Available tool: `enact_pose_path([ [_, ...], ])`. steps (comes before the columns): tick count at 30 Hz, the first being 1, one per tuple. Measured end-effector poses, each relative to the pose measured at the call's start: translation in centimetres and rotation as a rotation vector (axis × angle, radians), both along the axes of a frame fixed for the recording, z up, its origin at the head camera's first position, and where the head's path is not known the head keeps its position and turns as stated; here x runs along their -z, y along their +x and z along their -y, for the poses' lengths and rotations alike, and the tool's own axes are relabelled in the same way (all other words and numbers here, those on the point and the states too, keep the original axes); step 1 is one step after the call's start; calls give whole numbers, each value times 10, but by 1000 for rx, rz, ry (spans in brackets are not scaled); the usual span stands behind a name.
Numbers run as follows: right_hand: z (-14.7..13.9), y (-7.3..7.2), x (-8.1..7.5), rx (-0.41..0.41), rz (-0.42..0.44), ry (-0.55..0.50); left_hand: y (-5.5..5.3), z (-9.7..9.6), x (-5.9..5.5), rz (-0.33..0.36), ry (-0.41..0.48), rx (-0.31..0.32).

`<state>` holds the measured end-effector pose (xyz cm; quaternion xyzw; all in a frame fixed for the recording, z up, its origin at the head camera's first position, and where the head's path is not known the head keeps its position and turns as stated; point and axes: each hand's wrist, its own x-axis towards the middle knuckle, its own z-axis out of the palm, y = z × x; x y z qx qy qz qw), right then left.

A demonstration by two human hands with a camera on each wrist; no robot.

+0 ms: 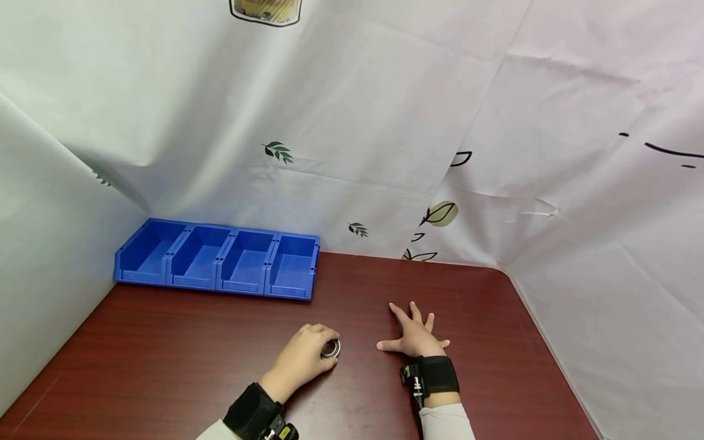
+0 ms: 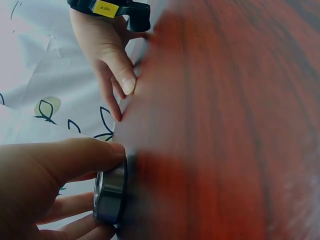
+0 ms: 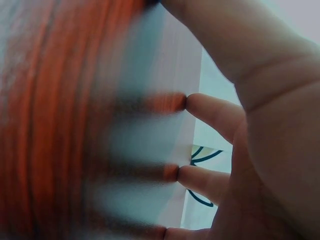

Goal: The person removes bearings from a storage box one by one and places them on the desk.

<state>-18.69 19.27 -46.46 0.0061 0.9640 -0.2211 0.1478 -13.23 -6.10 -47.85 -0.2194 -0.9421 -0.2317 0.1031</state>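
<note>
"What's the biggest thing behind the blue bin row [image 1: 189, 279]?"

"A pale fabric covering [image 1: 352, 110], printed with leaf sprigs, hanging as a backdrop behind it."

"And underneath?"

"A reddish-brown table [image 1: 192, 342], wood-grained and glossy. The bins stand at its back, four compartments joined side by side."

"Where are the person's hands?"

"Both are nearer the person than the bins. The right hand [image 1: 414, 335] is out to the right of the row, fingers and thumb spread wide, fingertips touching the tabletop. The left hand [image 1: 304, 356] is in front of the row's right end."

"Anything on the wrists?"

"A black strap [image 1: 439, 374] on the right and another black strap [image 1: 252, 410] on the left, both in front of the bins."

"What's the smallest?"

"A shiny metal ring [image 2: 112, 195], in front of the bins and just past their right end. The left thumb and curled fingers hold it by its outer edge, face up. I can't tell whether it touches the table."
</note>
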Motion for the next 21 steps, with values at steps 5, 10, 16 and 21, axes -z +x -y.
enact_pose_path([
  [5,0,-1,1,0,0,-6,0,-1,1,5,-34,4],
  [10,-1,0,1,0,-5,-7,0,-3,1,7,-55,-5],
  [16,-2,0,0,-2,-3,-11,0,-4,4,4,-30,-14],
  [21,-1,0,3,-2,-11,-3,0,-3,10,45,26,-17],
])
